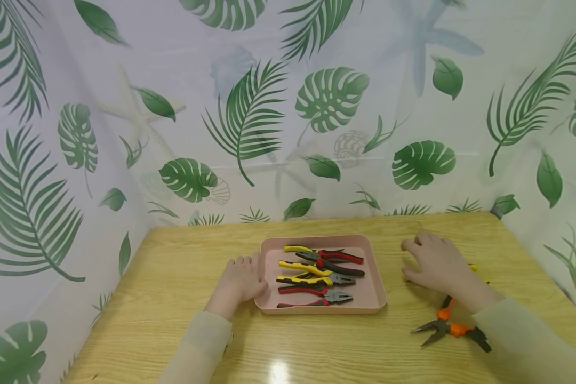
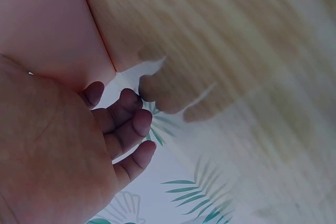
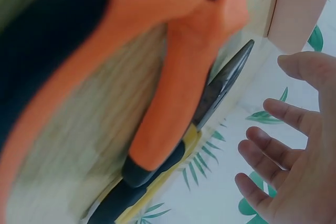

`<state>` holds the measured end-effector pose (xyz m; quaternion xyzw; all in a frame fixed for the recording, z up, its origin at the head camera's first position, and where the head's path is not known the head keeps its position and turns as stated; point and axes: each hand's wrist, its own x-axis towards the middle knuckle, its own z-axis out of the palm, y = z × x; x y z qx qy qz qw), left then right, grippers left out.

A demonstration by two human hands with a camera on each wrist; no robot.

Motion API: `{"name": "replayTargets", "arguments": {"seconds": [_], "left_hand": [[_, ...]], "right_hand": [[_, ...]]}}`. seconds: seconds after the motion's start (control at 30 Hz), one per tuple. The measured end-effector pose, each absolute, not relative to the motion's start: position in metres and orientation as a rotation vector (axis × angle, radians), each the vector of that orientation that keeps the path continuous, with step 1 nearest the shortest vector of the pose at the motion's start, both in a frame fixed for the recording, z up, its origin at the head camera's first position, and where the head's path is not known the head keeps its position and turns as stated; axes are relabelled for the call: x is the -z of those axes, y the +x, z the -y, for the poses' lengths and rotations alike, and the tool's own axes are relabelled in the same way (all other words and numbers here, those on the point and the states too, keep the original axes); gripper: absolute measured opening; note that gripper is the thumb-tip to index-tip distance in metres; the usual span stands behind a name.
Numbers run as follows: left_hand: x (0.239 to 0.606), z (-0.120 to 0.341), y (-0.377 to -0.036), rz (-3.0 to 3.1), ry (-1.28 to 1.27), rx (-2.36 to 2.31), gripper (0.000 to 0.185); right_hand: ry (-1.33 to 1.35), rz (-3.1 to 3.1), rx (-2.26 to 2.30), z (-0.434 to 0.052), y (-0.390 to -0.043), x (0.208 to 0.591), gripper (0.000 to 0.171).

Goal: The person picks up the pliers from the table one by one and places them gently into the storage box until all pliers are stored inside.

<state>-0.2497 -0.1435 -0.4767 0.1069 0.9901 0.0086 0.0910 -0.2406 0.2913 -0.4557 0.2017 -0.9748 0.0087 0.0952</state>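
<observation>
Orange-handled pliers (image 1: 442, 324) lie loose nearest me on the table (image 1: 336, 349); beyond, the left hand (image 1: 240, 278) — fingers loosely bent — sits beside the tray (image 1: 321, 310) holding more pliers (image 1: 335, 278). Farther, the right hand (image 1: 439, 264) is empty, fingers apart — between grasps, I'd judge; another calls for closing.

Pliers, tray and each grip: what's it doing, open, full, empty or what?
Pink tray, holding several pliers
Pliers in the tray, overlapping, some handles spread
Orange pliers, open, outside the tray
Yellow pliers beside them, can't tell
Left grip, at the tray's edge
Right grip, fingers apart, empty
</observation>
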Motion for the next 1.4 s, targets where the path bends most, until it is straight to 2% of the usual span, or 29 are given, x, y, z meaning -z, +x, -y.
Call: {"name": "replayTargets", "arguments": {"seconds": [0.77,1.07,1.4], "left_hand": [[0.478,0.144,-0.25,-2.953,0.316,-0.03,0.062],[0.476,0.144,-0.25,-2.937,0.307,-0.034,0.063],[0.476,0.144,-0.249,-2.934,0.302,-0.063,0.066]], "right_hand": [[0.596,2.879,-0.02,-0.312,-0.232,0.468,0.039],[0.589,2.911,-0.019,-0.319,-0.229,0.471,0.053],[0.573,2.939,-0.018,-0.331,-0.225,0.476,0.052]]}}
